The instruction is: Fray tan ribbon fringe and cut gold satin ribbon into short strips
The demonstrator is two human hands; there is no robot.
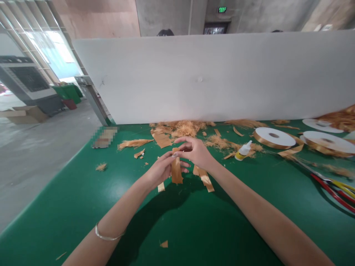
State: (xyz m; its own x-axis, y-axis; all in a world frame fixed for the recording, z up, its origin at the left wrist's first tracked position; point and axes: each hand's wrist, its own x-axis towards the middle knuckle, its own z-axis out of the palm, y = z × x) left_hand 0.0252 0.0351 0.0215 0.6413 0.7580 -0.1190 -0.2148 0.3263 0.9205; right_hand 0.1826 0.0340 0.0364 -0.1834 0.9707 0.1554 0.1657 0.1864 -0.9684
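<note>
A short strip of golden-brown ribbon (pixel 176 173) hangs between my two hands above the green table. My left hand (pixel 163 168) is closed on it, the thumb near the strip's upper part and some fingertips showing behind it. From above, my right hand (pixel 194 150) pinches the top of the same strip, its index finger stretched out to the left. Under and beside the hands lie further cut ribbon pieces (pixel 205 180), one of them a small pale piece (pixel 161 187). Behind the hands are a stack of ribbon pieces (pixel 161 137) and a heap of frayed fibres (pixel 186 129).
To the right stand a small white glue bottle (pixel 244 150) and ribbon spools (pixel 274 137). Scissors with red and yellow handles (pixel 330 184) lie near the right edge. A white panel (pixel 199 81) closes off the table's back. A fibre bundle (pixel 135 143) lies at left.
</note>
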